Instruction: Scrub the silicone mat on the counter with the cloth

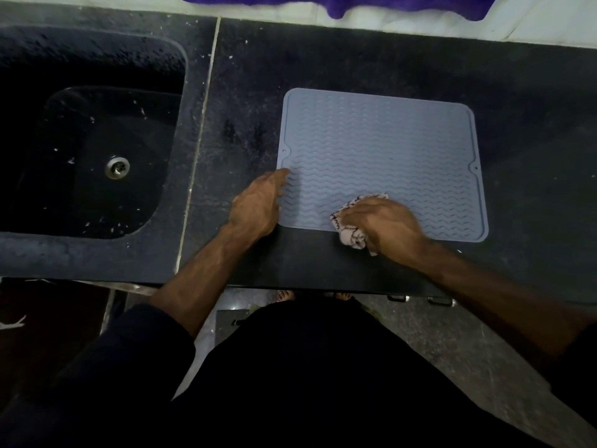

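Lying flat on the dark speckled stone desk, the silicone mat extends ahead of both hands, its near edge just short of the desk's front lip. The left hand rests on the mat's left border with fingers straight and together, holding nothing and pressing the edge down. The right hand is curled round a bunched cloth, pressing it on the mat's near edge; part of the cloth spills onto the desk. Left of the left hand, beyond a pale joint line, a deep black sink is sunk into the desk, with a round metal drain at its bottom and scattered water droplets. Far ahead of the hands, a purple fabric hangs over a white wall. Nothing lies on the mat between the two hands. The mat is grey-blue, rectangular with rounded corners, ribbed with wavy ridges inside a raised border. The cloth is off-white with thin dark red lines.
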